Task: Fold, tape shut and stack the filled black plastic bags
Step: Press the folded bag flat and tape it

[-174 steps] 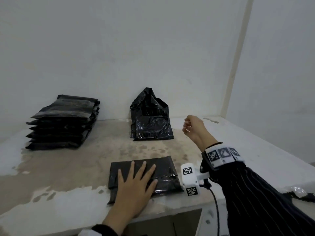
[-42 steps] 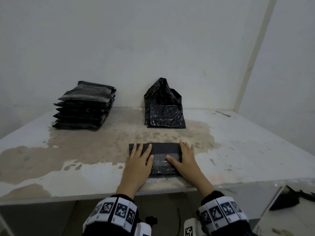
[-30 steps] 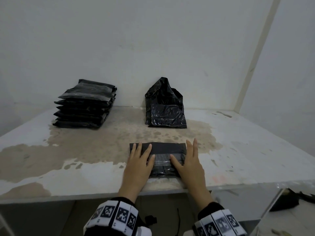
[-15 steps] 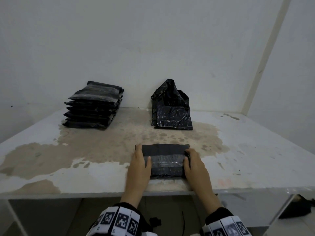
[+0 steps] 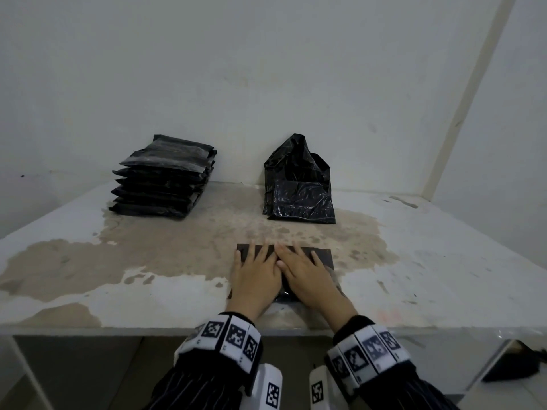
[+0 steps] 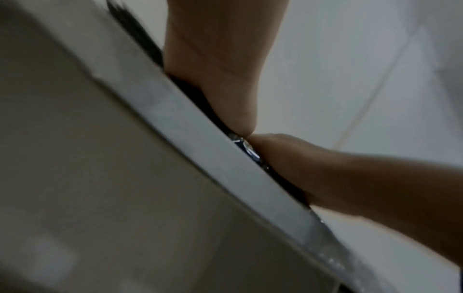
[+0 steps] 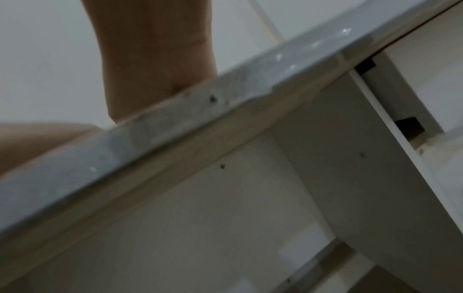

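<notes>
Left hand (image 5: 256,276) flat, palm down on the bag (image 5: 321,255), fingers straight and slightly spread, tips reaching the far edge. Right hand (image 5: 307,276) the same, flat on the bag's right half, fingers straight and fanned a little. The two hands lie side by side, thumbs touching at the bag's middle. Neither hand curls round or pinches anything.

Left wrist view: heel of the left hand and the right hand's thumb side press on the black plastic right above the table edge (image 6: 225,168); a glint of shiny film shows between them. Right wrist view shows only wrist and table edge from below; fingers hidden.

Bag sits at the near edge of the table (image 5: 444,276), centre front, folded into a flat rectangle.

Stack (image 5: 165,182) of flat bags far left by the wall. One crumpled, unfolded bag, the loose bag (image 5: 299,184), far centre against the wall. Both well apart from the hands. Open tabletop left and right of the hands and between them and the far items.
</notes>
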